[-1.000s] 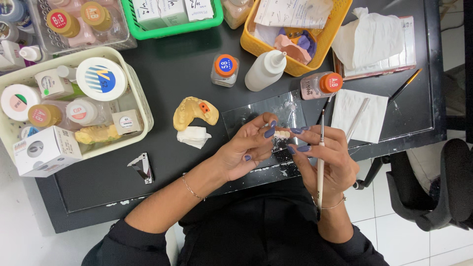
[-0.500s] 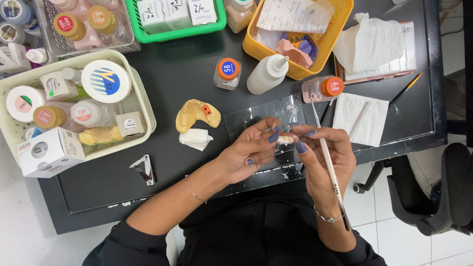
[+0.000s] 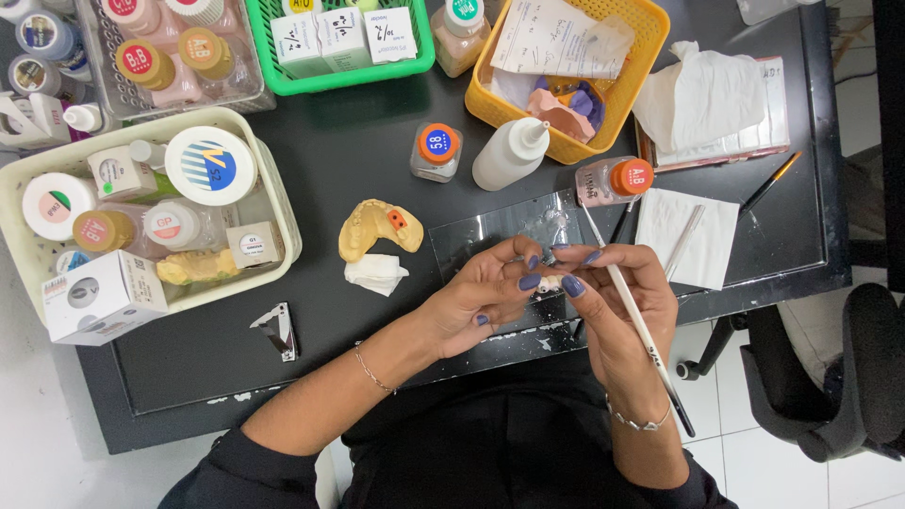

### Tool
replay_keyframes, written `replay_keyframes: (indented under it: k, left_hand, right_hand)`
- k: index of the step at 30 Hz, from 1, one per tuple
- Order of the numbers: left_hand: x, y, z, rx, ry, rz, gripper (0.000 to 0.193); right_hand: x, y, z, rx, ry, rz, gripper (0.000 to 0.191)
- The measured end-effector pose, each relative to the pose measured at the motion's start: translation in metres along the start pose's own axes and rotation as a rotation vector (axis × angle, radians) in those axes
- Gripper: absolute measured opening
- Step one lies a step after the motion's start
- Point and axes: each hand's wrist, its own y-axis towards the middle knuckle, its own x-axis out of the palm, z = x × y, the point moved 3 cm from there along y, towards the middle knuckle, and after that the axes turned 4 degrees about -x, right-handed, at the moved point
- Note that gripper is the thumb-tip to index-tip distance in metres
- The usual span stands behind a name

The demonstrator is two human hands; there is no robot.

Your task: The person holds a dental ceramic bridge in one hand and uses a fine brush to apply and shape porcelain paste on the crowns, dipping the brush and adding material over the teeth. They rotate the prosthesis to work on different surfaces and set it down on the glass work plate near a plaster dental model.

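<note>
white tiny dental piece (image 3: pixel 547 283) sits pinched between left hand (image 3: pixel 485 297) and right hand (image 3: pixel 613 302) fingertips at frame centre over the glass slab (image 3: pixel 490 236), right also gripping a thin brush (image 3: pixel 641 330), so loosening the pinch likely drops it.

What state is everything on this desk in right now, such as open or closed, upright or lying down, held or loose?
Left hand: pinching a small white piece.
Right hand: holding a thin white-handled brush, also touching the piece.
White squeeze bottle: capped, lying down.
Orange-capped jar: closed, on its side.
Yellow dental cast: loose on the black table.
</note>
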Motion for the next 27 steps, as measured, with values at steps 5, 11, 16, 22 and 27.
replay_keyframes:
  k: [5,11,16,22,27]
  left_hand:
    - [-0.001,0.001,-0.001,-0.005,0.016,-0.003,0.022]
    - [-0.004,0.000,-0.001,-0.013,-0.066,0.011,0.023]
    - [-0.005,-0.001,-0.001,0.013,-0.104,-0.002,0.031]
    - [-0.009,-0.003,-0.005,0.033,-0.170,-0.015,0.035]
    - [-0.012,-0.002,-0.008,0.047,-0.169,-0.026,0.031]
  right_hand:
    - [-0.003,0.000,-0.003,-0.045,0.028,-0.026,0.021]
    - [-0.012,-0.007,-0.002,-0.109,0.069,0.017,0.049]
    - [-0.020,-0.020,0.006,-0.200,0.088,0.065,0.042]
    - [-0.022,-0.033,0.008,-0.279,-0.058,0.048,0.023]
    - [-0.020,-0.038,0.013,-0.279,-0.129,0.085,0.029]
